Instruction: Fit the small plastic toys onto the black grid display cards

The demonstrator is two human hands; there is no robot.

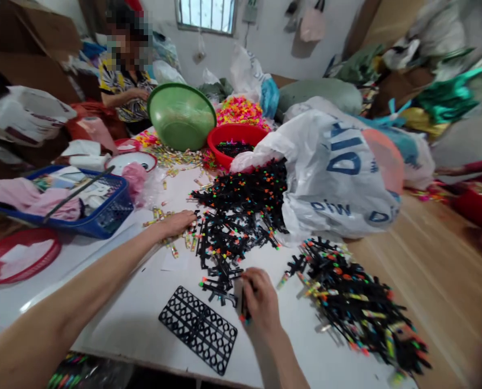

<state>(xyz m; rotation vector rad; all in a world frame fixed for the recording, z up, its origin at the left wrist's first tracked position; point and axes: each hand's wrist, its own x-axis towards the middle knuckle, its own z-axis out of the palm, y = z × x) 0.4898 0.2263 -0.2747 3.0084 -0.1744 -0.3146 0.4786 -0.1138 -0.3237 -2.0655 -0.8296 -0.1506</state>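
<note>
My left hand (180, 220) reaches to the left edge of a heap of small black toy guns (241, 216) with bright coloured tips. Its fingers bend down among small yellow patterned tubes (173, 249); whatever is under the fingertips is hidden. Closer to me, my right hand (259, 294) is closed on a black toy gun (245, 308), whose orange end points toward me. A black plastic grid tray (198, 328) with rows of holes lies left of the right hand. To the right is a second pile of black toy guns (354, 297), with yellow tubes among them.
A big white plastic bag (338, 173) lies behind the heap. Beyond are a red basin (219, 145), a tilted green basin (180, 116) and pink-yellow pieces (241, 111). A blue basket (111, 216) and red tray (48, 259) stand left. A person (127, 92) is at the far side.
</note>
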